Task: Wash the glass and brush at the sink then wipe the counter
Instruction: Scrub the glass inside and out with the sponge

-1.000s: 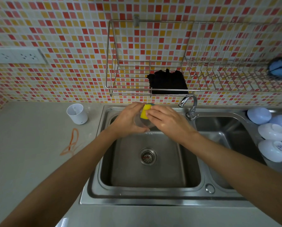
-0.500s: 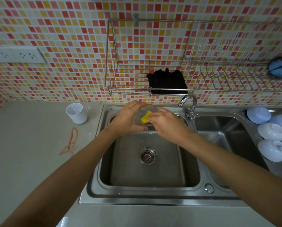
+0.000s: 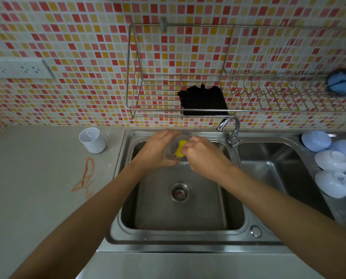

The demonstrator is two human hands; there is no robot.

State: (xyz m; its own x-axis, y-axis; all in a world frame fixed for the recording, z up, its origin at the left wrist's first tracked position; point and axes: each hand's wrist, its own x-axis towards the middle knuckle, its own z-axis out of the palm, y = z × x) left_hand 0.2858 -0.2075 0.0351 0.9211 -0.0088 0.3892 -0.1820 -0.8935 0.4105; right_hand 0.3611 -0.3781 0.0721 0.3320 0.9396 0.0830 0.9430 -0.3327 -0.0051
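Note:
My left hand (image 3: 157,151) grips a clear glass (image 3: 171,151) over the far part of the left sink basin (image 3: 180,216). The glass is tilted with its mouth toward my right hand. My right hand (image 3: 203,156) pinches a yellow sponge (image 3: 180,150) and presses it inside the glass. Most of the glass is hidden by both hands. No brush can be made out. The grey counter (image 3: 37,190) stretches left of the sink.
The faucet (image 3: 230,127) stands behind the basins, no water visible. A black cloth (image 3: 203,101) hangs in the wire rack (image 3: 248,111) above. A white cup (image 3: 91,139) and orange rubber bands (image 3: 86,177) lie on the counter. Several upturned bowls (image 3: 332,170) sit right of the right basin.
The sponge has gone from the glass's rim deeper into the glass. My right hand shifted slightly left and down with it. The left hand stayed in place on the glass.

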